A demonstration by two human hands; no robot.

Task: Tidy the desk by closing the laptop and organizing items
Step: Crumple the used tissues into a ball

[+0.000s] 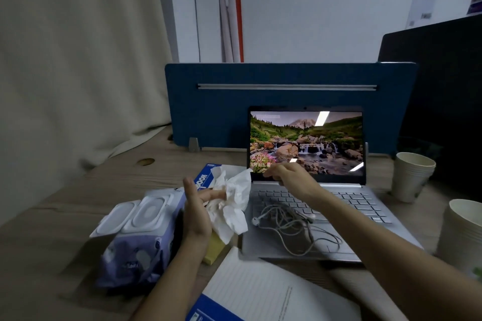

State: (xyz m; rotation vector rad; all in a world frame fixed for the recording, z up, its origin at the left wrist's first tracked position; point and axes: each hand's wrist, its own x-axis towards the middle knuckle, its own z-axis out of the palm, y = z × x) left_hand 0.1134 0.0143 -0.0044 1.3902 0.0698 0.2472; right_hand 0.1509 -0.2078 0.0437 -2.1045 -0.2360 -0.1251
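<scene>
Tangled earphones (pixel 289 227) lie across the open laptop (pixel 307 190) keyboard, paper cups (pixel 413 177) crowding its right side.

Earphones (pixel 289 227) on laptop (pixel 307 180) at frame centre, wipes pack (pixel 138 237) lower left, cups (pixel 413 177) far right

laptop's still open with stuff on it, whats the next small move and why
Probably lift the earphones off the laptop with the right hand first. Their tangled cable lies across the keyboard and palm rest, so the lid would press on them. That hand is already at the screen's lower edge, while the left hand holds a crumpled tissue.
</scene>
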